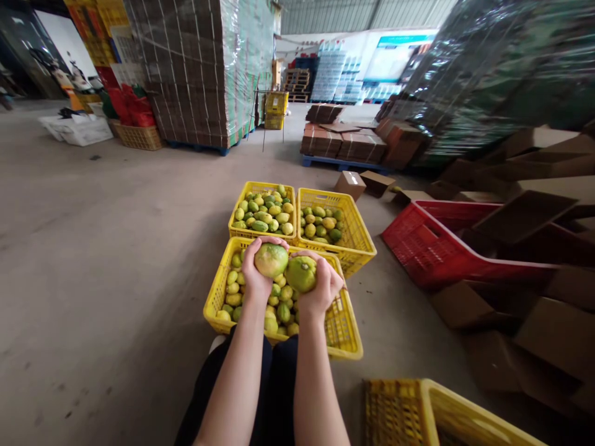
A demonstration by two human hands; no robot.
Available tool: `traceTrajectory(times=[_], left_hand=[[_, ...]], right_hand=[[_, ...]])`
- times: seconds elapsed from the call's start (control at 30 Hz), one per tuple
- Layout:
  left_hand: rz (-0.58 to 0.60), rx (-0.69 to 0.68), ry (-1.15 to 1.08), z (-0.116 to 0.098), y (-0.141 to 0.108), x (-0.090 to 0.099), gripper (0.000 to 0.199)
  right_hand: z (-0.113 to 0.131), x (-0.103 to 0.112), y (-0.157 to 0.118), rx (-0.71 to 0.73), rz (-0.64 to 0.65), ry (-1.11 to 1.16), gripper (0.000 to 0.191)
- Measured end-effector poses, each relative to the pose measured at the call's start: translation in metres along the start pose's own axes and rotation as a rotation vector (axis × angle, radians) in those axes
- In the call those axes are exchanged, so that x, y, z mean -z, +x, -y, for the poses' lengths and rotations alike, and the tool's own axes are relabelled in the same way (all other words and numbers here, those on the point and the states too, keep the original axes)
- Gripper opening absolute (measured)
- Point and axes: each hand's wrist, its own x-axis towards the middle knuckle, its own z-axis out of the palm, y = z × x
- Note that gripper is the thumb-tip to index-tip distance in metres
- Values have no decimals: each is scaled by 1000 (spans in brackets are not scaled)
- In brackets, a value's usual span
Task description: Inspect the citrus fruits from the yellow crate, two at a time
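Observation:
My left hand [257,280] is wrapped round the side of a green-yellow papaya [271,260]. Another papaya [301,274], greener and with its stem end towards me, is gripped in my right hand [320,291]. Both fruits are held side by side above the nearest yellow crate [212,297]. Inside that crate lie several more papayas [283,313], partly hidden by my hands and forearms. Beyond it, the back left yellow crate [238,230] is heaped with papayas, and the back right yellow crate [360,241] holds fruit mostly on its left side.
To the right, a red crate [418,248] stands among loose cardboard boxes [506,359]. Part of another yellow crate [395,409] shows at lower right. Farther back are flattened cartons [362,145] on a blue pallet [332,163] and a tall wrapped stack [190,74].

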Motion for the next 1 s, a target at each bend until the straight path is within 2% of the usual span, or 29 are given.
traceTrajectory(times=[0.23, 0.47, 1.0], left_hand=[[-12, 11, -10, -2, -1, -2, 28], [-54, 106, -36, -2, 0, -3, 28], [-56, 141, -74, -2, 1, -4, 27]], right_hand=[[-1, 0, 0, 2, -5, 20, 36], [3, -6, -1, -63, -66, 39, 37], [1, -6, -1, -60, -84, 104, 34]])
